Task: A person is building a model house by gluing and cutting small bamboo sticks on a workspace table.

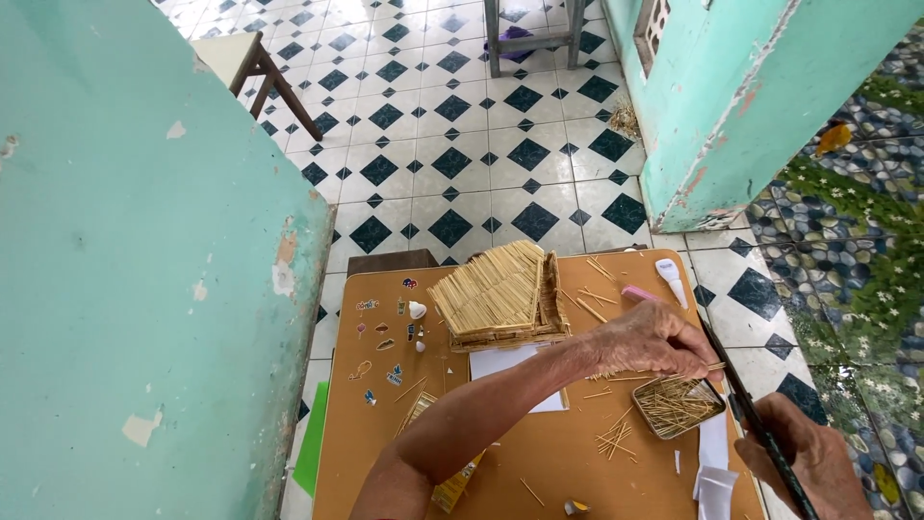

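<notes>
left hand point(650, 339) over stick tray point(678, 404) — right hand point(810, 464) holding brush point(751, 414)

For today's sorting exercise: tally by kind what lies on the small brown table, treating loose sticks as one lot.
Stick-built model roof: 1
Tray of sticks: 1
Loose stick scatter: 1
White glue bottle: 1
Pink flat item: 1
White paper sheet: 1
Total: 6
</notes>
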